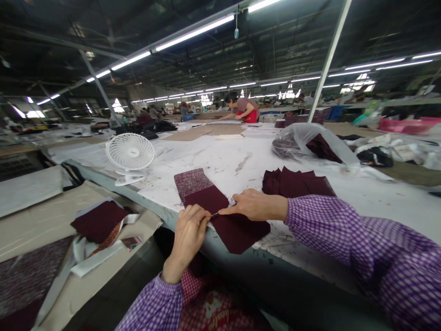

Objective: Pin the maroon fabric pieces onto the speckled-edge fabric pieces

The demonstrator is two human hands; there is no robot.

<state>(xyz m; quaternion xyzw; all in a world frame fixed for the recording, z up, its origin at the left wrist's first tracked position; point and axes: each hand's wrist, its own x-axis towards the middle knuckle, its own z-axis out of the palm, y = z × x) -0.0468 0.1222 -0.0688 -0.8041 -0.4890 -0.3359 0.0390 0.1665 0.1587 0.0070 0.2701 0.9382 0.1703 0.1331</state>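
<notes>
A dark maroon fabric piece (241,232) lies across the table's near edge, one corner hanging over it. My left hand (191,227) pinches the fabric's left edge between thumb and fingers. My right hand (253,204) is closed on the same edge, its fingertips almost touching those of the left. Just beyond my hands rests a stack of maroon pieces (206,195) with a speckled far end. Behind my right forearm sits a pile of folded maroon fabric (296,183).
A white fan (131,152) stands at the table's left edge. A clear plastic bag (292,138) with maroon fabric lies at the right. On a lower surface at left are fabric scraps (99,220). A person (246,108) leans over the far table.
</notes>
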